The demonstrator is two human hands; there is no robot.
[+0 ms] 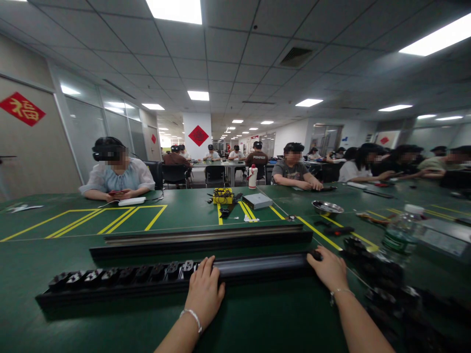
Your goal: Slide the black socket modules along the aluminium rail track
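Observation:
A long black channel point(265, 267) lies across the green table in front of me. Its left part carries a row of several black socket-like modules point(127, 275), some with shiny metal contacts. My left hand point(205, 287) is closed over the channel at the right end of that row, fingers across the top and thumb on the near side. At the channel's right end my right hand point(329, 267) is closed, its fingertips on a small dark piece point(315, 255) that they partly cover. A second black channel point(206, 240) lies just beyond, roughly parallel.
At right stand a pile of black modules point(390, 289), a water bottle point(403, 235) and a metal bowl point(327, 208). Farther back are a yellow box with cables point(223, 196), a grey box point(257, 201) and a white bottle point(252, 177). Co-workers sit around the table.

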